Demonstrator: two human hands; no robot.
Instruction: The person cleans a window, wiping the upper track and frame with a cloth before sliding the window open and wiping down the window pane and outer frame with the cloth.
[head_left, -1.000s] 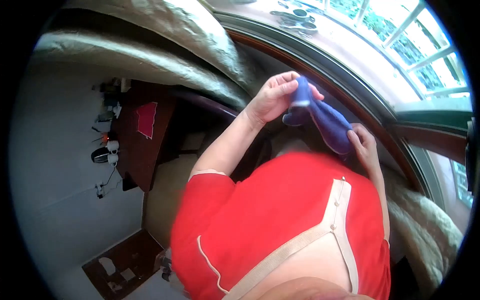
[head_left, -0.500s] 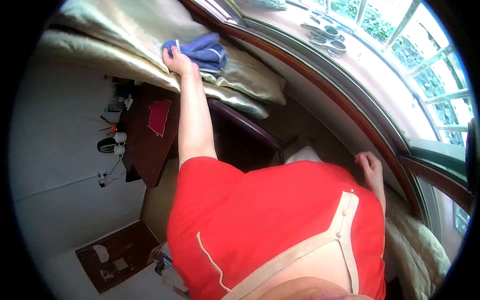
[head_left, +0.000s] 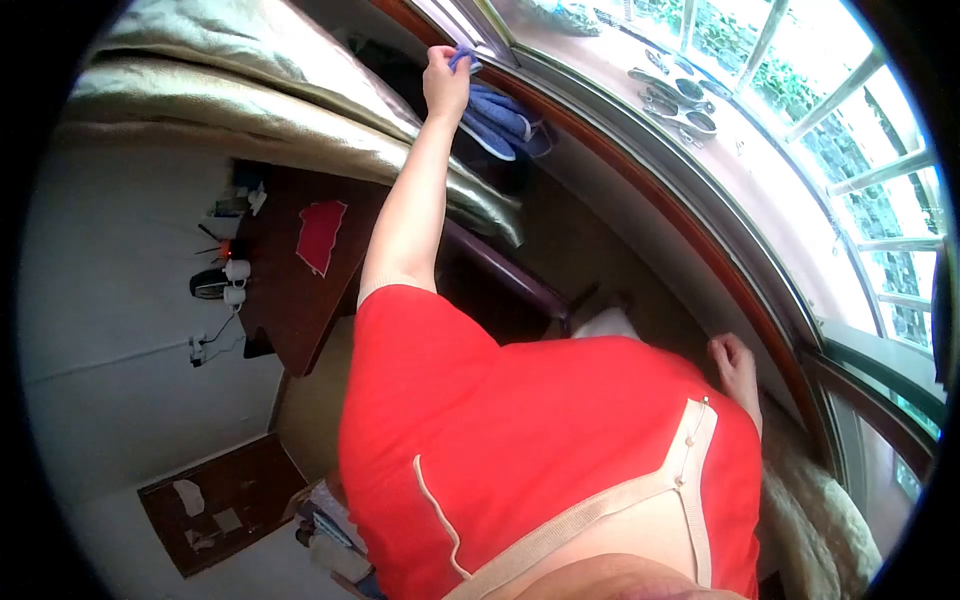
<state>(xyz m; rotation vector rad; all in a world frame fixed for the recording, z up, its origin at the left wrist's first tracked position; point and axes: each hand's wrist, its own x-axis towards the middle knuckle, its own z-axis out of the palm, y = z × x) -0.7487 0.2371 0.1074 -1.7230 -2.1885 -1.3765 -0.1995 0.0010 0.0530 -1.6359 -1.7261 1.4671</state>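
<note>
At the top centre, my left hand (head_left: 447, 85) reaches out with its fingers closed on a small bunched end of a blue cloth (head_left: 497, 118). The rest of the cloth, with light edging, hangs in folds beside and below the wrist, next to the window frame. My right hand (head_left: 735, 360) is low on the right, near my red top (head_left: 560, 430), its fingers curled and nothing visible in them. A gold, shiny curtain (head_left: 250, 90) lies just left of my left forearm.
Scissors and other metal items (head_left: 680, 100) lie on the sill (head_left: 760, 190) behind the brown window frame (head_left: 690, 240). A dark desk (head_left: 280, 290) at left bears a red cloth (head_left: 320, 235) and white cups (head_left: 236, 272). A purple-edged dark surface (head_left: 510, 270) is below the cloth.
The blue cloth, first between both hands, went left to the curtain in my left hand, then right to the window frame. My right hand let go and dropped lower. The curtain's end has shifted left.
</note>
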